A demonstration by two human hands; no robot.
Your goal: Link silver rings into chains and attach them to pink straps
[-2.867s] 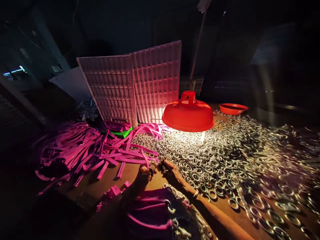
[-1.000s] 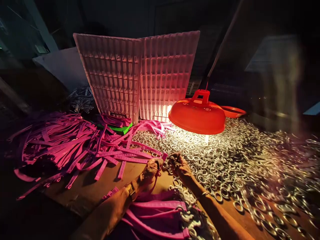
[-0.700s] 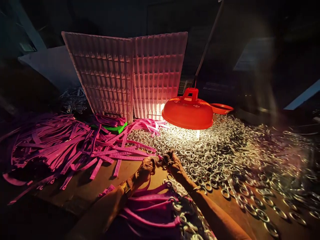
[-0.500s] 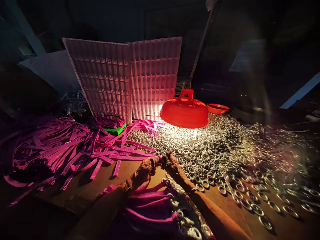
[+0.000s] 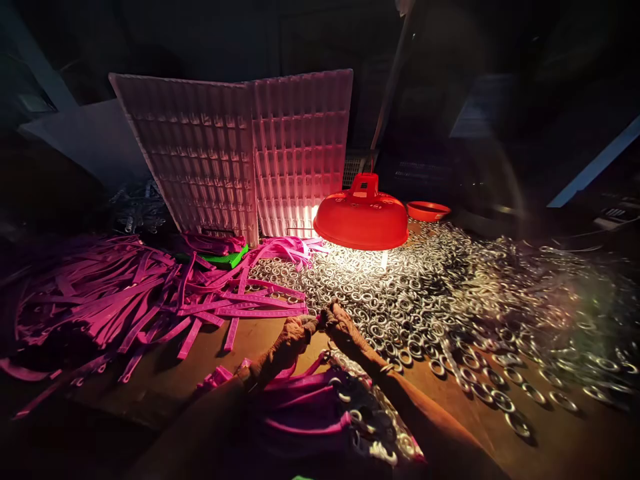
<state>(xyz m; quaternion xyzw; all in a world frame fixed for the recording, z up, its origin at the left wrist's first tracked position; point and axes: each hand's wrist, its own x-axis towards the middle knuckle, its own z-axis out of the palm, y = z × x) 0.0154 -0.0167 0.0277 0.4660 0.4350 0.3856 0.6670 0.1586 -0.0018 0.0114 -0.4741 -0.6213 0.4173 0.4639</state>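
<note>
Above the near part of the table, my left hand is closed in a pinch on a pink strap, most of which is hidden by the fingers. My right hand meets it fingertip to fingertip and is pinched on the same bit of pink. Whether a ring is between the fingertips I cannot make out. Dark wraps cover some fingertips. Below my wrists lie pink straps with rings on their ends. Beyond my right hand spreads a heap of loose metal rings. To the left is a large pile of pink straps.
A red lamp shade hangs low over the rings, throwing bright light. Behind the straps stand two ribbed plastic panels. A green tray sits under some straps, and a shallow red dish is at the back right.
The view has shifted slightly, so most things sit a little further left. My hands stay together at the pink strap, with the fingers a little closer and less pink showing.
</note>
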